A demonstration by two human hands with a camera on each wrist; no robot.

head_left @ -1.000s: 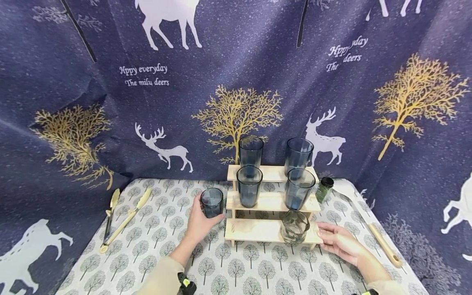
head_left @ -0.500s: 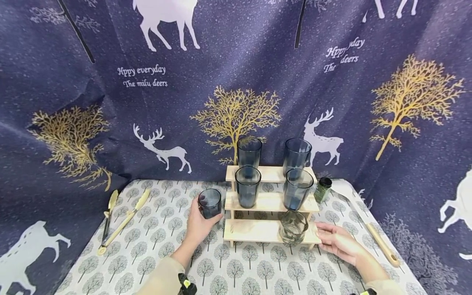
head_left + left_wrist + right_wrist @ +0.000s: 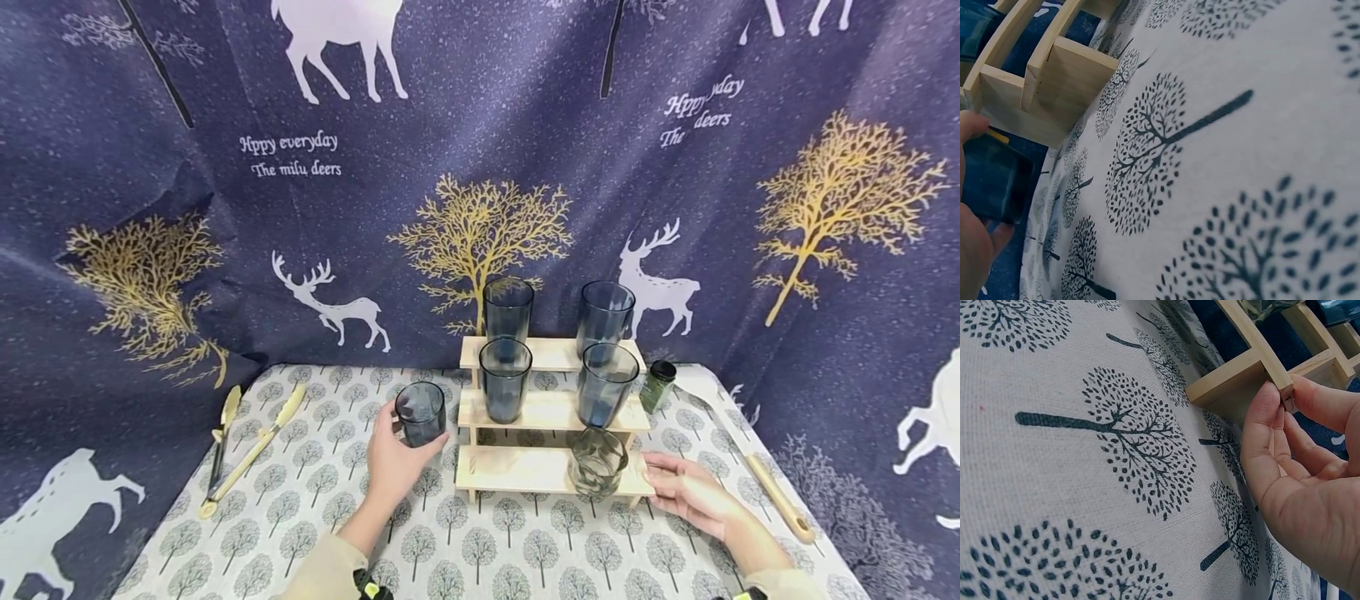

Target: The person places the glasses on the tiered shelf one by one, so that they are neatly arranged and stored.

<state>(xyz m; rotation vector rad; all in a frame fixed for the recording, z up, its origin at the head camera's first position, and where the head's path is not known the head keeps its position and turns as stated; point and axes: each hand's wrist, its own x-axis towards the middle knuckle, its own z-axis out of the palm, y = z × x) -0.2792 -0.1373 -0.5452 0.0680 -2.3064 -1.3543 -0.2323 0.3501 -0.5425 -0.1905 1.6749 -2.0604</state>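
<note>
My left hand grips a blue-grey drinking glass round its side, left of the wooden tiered shelf. The glass is upright, with its rim facing up; the left wrist view shows only part of the glass beside the shelf's end. At the right end of the bottom tier, my right hand pinches the board's tip between thumb and fingers, as the right wrist view shows. A patterned clear tumbler stands on that bottom tier, towards the right.
Two blue glasses stand on the middle tier, a left one and a right one. Two more are on top. A green jar and a spatula are at the right, tongs at the left. A patterned curtain hangs behind.
My left hand has shifted slightly left with the glass, away from the shelf. The right hand keeps its pinch on the board's end.
</note>
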